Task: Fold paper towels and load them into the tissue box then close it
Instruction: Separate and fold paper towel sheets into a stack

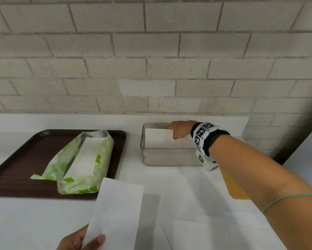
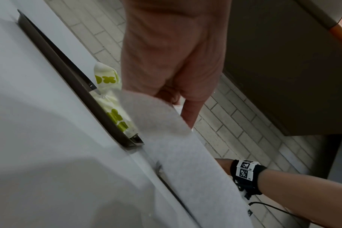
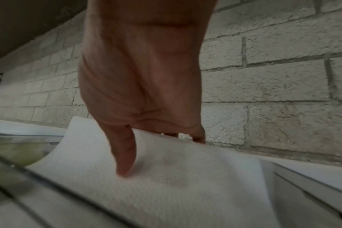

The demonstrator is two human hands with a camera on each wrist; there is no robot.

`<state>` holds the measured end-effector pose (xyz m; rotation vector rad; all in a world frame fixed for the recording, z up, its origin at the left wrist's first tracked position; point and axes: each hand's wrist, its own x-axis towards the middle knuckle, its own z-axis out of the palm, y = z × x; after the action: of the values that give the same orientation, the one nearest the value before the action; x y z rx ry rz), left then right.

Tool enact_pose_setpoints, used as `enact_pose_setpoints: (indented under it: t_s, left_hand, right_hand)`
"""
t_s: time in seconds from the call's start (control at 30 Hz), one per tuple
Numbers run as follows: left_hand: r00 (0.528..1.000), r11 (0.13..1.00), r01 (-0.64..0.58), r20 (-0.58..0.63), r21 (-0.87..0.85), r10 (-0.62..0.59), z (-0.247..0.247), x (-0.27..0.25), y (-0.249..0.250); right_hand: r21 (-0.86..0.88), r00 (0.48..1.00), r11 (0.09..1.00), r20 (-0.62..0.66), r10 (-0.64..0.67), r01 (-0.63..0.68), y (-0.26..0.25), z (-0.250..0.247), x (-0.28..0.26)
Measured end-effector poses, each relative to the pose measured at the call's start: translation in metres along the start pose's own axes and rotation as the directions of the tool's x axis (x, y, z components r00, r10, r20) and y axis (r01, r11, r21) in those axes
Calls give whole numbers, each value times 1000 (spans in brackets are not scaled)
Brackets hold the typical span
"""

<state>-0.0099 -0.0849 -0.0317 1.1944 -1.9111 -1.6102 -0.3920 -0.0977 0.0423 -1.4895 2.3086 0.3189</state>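
A clear tissue box [image 1: 146, 156] stands open against the brick wall. My right hand [image 1: 178, 130] reaches into it and pinches a folded white paper towel [image 1: 158, 137] by its right end, thumb [image 3: 125, 154] on top; the same towel [image 3: 176, 177] fills the right wrist view. Near the front edge my left hand [image 1: 81, 239] grips another folded paper towel [image 1: 119, 210], which rises off the counter. In the left wrist view that towel [image 2: 176, 146] hangs from my fingers [image 2: 189, 114].
A dark brown tray [image 1: 16, 168] at the left holds an opened green-and-white towel pack [image 1: 83, 163]. An orange-yellow lid [image 1: 236, 188] lies under my right forearm. More flat white sheets [image 1: 202, 235] lie on the white counter [image 1: 169, 183] at the front right.
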Motion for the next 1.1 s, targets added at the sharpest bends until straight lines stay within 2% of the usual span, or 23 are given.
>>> enact_pose_setpoints:
  t_s: [0.03, 0.1, 0.17, 0.23, 0.3, 0.33, 0.4, 0.43, 0.47, 0.53, 0.57, 0.6, 0.63, 0.67, 0.7, 0.73, 0.8, 0.87, 0.97, 1.03, 1.1]
  left_hand:
    - [1000, 1000, 2, -19, -5, -2, 0, 2, -4]
    - [999, 1000, 0, -35, -24, 0, -2, 2, -6]
    - [1000, 999, -10, -27, -46, 9, 0, -1, -5]
    - [998, 999, -25, -50, -45, 23, 0, -3, -7]
    - [998, 999, -21, -54, -42, 19, 0, -4, -14]
    - [999, 999, -16, -49, -46, 13, 0, -6, -15]
    - [999, 998, 4, -47, -64, -7, 1, -10, -13]
    - [998, 997, 9, -53, -80, -13, 1, -12, -12]
    - [998, 995, 13, -64, -99, -19, 2, -14, -10]
    - [997, 991, 22, -73, -135, -32, 1, -17, -6]
    - [997, 989, 22, -73, -149, -33, 0, -18, -5]
    - [996, 986, 25, -75, -167, -38, 0, -18, -5]
    - [996, 981, 30, -78, -190, -46, -1, -20, -3]
    - [995, 972, 48, -74, -229, -66, -2, -20, -5]
    - [994, 964, 65, -64, -259, -84, -1, -21, -5]
    - [995, 957, 68, -53, -283, -87, 0, -23, -7]
    - [998, 936, 41, -36, -349, -57, 2, -25, -8]
    - [999, 924, 40, 9, -381, -39, 3, -28, -8]
    - [999, 889, 47, 20, -456, -42, 5, -29, -10]
    - [999, 864, 43, 29, -501, -33, 6, -33, -3]
    - [999, 844, 44, 45, -534, -23, 7, -34, -1]
  right_hand:
    - [-27, 1000, 1000, -9, 16, -16, 0, 1, 0]
    - [-71, 994, 997, -105, 35, -43, 1, 5, -1]
    - [-32, 978, 999, -210, -6, -1, -1, 9, -4]
    - [5, 987, 998, -150, -64, 66, -5, 15, -7]
    - [5, 998, 998, -40, -55, 56, -6, 18, -12]
    - [15, 999, 999, -27, -44, 45, -5, 16, -17]
    - [64, 997, 998, -78, -18, 23, -4, 11, -30]
    - [122, 985, 992, -175, 5, 17, -5, 12, -38]
    - [210, 948, 977, -316, 42, 27, -10, 17, -47]
    - [393, 786, 905, -606, 122, 163, -34, 40, -72]
    - [436, 749, 862, -654, 107, 258, -49, 58, -85]
    - [449, 783, 828, -621, 19, 336, -64, 78, -99]
    - [440, 858, 818, -499, -119, 370, -79, 97, -114]
    - [379, 917, 852, -309, -251, 361, -93, 114, -124]
    - [270, 939, 900, -121, -321, 343, -102, 131, -130]
    - [151, 942, 930, -9, -337, 334, -109, 144, -134]
    - [29, 950, 950, 16, -311, 310, -116, 156, -137]
    - [65, 967, 965, 13, -255, 253, -119, 158, -136]
    - [230, 976, 952, 41, -216, 201, -118, 160, -139]
    - [343, 980, 920, -7, -198, 188, -114, 161, -145]
    - [503, 983, 845, -90, -160, 183, -107, 154, -155]
